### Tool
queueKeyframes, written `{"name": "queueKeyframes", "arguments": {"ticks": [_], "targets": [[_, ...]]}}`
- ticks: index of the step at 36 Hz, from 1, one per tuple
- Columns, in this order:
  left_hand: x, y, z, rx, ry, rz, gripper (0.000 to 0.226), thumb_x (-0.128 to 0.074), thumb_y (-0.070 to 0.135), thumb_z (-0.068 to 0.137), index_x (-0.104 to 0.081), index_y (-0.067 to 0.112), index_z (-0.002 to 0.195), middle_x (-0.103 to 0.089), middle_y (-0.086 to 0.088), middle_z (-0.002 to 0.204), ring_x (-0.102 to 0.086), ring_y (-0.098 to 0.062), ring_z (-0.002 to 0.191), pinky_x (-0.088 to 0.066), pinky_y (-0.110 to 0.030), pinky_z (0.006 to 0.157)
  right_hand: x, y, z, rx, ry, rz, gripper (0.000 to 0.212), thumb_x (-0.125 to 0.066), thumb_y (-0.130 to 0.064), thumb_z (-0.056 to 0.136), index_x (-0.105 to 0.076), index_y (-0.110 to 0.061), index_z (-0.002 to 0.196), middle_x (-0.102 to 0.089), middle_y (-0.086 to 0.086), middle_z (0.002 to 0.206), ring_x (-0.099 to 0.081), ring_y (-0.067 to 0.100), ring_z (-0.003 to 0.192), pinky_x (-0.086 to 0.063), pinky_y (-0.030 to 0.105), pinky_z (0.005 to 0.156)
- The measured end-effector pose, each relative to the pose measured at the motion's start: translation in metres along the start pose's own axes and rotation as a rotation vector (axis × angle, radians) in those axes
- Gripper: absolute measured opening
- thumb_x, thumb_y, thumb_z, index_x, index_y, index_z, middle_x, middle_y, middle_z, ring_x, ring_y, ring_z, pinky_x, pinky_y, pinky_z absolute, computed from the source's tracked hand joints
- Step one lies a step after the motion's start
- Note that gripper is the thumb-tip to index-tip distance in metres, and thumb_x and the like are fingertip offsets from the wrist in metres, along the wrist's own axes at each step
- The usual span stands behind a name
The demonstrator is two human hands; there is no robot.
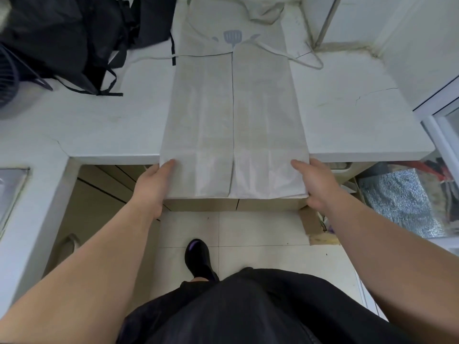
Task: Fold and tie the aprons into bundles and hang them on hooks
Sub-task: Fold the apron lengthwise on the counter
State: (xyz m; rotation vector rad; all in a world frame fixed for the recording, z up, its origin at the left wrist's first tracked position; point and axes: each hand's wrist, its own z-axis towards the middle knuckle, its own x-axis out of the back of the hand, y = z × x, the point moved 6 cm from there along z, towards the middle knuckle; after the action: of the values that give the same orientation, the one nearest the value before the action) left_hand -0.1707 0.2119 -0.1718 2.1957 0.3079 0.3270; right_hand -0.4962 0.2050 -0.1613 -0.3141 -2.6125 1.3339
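Observation:
A white apron (pixel 233 115) lies lengthwise on the white counter (pixel 347 120), its two sides folded in to meet along a centre line. Its near end hangs over the counter's front edge. My left hand (pixel 154 184) pinches the left corner of that hanging end, thumb on top and fingers underneath. My right hand (pixel 315 182) pinches the right corner the same way. The apron's bib with a grey spatula print (pixel 232 38) and its white ties (pixel 303 59) lie at the far end.
A heap of black aprons (pixel 74 38) with trailing straps sits at the counter's back left, beside a dark fan (pixel 7 78). Cardboard boxes (pixel 233 204) stand under the counter. A silver foil bag (pixel 397 202) is at the right. My foot (pixel 198 259) stands on the tiled floor.

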Motion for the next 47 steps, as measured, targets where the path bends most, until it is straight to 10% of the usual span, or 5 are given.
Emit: {"name": "queueKeyframes", "arguments": {"ticks": [8,19,26,37,47], "targets": [[0.005,0.018,-0.013,-0.026,-0.001,-0.028,0.015,-0.045,0.019,0.098,-0.058,0.019,0.091,-0.062,0.001,0.094,-0.058,-0.014,0.081,-0.048,-0.028,0.072,0.005,-0.023,-0.009,0.136,0.100,-0.085,0.051,-0.042,-0.019,0.098,-0.025,-0.029,0.145,-0.043,-0.001,0.124,-0.050,0.023,0.113,-0.042,0.042,0.102],[0.012,0.043,-0.016,-0.093,-0.090,0.118,0.025,-0.042,0.008,0.093,-0.066,0.014,0.087,-0.061,-0.008,0.103,-0.058,-0.021,0.084,-0.052,-0.028,0.063,-0.004,-0.053,-0.033,-0.023,-0.229,-0.004,0.025,-0.035,-0.006,0.085,-0.060,-0.001,0.087,-0.053,0.012,0.073,-0.043,0.022,0.056,-0.040,0.028,0.052],[0.014,0.047,-0.015,0.053,-0.289,-0.100,0.035,-0.034,-0.006,0.096,-0.066,0.004,0.104,-0.067,-0.012,0.099,-0.065,-0.017,0.077,-0.057,-0.022,0.058,-0.006,-0.050,-0.023,-0.102,-0.340,-0.159,0.046,-0.037,0.021,0.083,-0.059,-0.008,0.111,-0.065,0.008,0.107,-0.060,0.020,0.102,-0.058,0.028,0.064],[0.007,0.082,-0.009,-0.538,-0.030,0.569,0.044,-0.049,0.029,0.099,-0.041,0.005,0.063,-0.029,-0.005,0.059,-0.027,-0.018,0.054,-0.021,-0.028,0.053,0.000,-0.080,-0.012,0.531,0.112,-0.755,0.050,-0.060,-0.035,0.090,-0.063,0.014,0.088,-0.061,0.030,0.079,-0.059,0.039,0.074,-0.041,0.034,0.060],[0.006,0.084,0.015,-0.427,-0.041,0.478,0.039,-0.042,0.032,0.101,-0.049,0.001,0.078,-0.038,-0.009,0.075,-0.033,-0.019,0.069,-0.026,-0.030,0.061,0.006,-0.083,0.001,0.429,0.169,-0.686,0.040,-0.052,-0.031,0.096,-0.064,0.007,0.091,-0.057,0.011,0.078,-0.052,0.024,0.074,-0.034,0.030,0.058]]}}
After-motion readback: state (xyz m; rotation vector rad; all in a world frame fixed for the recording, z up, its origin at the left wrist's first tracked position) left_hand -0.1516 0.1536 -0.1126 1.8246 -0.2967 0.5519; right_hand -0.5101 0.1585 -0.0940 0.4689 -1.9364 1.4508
